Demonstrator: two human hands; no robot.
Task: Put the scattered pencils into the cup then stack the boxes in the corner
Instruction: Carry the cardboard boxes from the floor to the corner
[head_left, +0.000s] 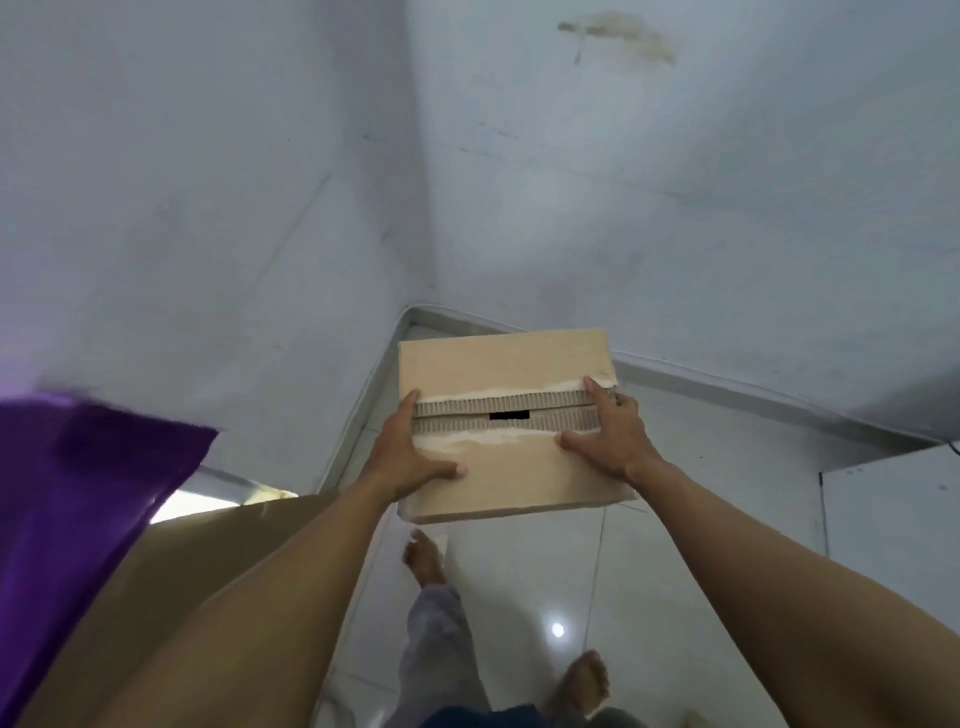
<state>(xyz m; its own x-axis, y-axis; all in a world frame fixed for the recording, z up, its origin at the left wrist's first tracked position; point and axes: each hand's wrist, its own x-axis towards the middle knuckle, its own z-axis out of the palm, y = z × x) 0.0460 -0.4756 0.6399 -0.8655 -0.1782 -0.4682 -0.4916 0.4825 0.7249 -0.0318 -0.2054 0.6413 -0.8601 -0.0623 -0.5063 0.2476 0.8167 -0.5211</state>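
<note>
I hold a closed tan cardboard box out in front of me, above the floor near the corner of the room. A torn strip of bare corrugation runs across its top seam. My left hand grips the box's left edge with the thumb lying on top. My right hand presses on the right part of the top, fingers spread over the seam. No pencils or cup are in view.
Two pale walls meet at the corner above a white tiled floor. A larger brown cardboard box sits at my lower left beside a purple cloth. A white panel stands at right. My bare feet are below.
</note>
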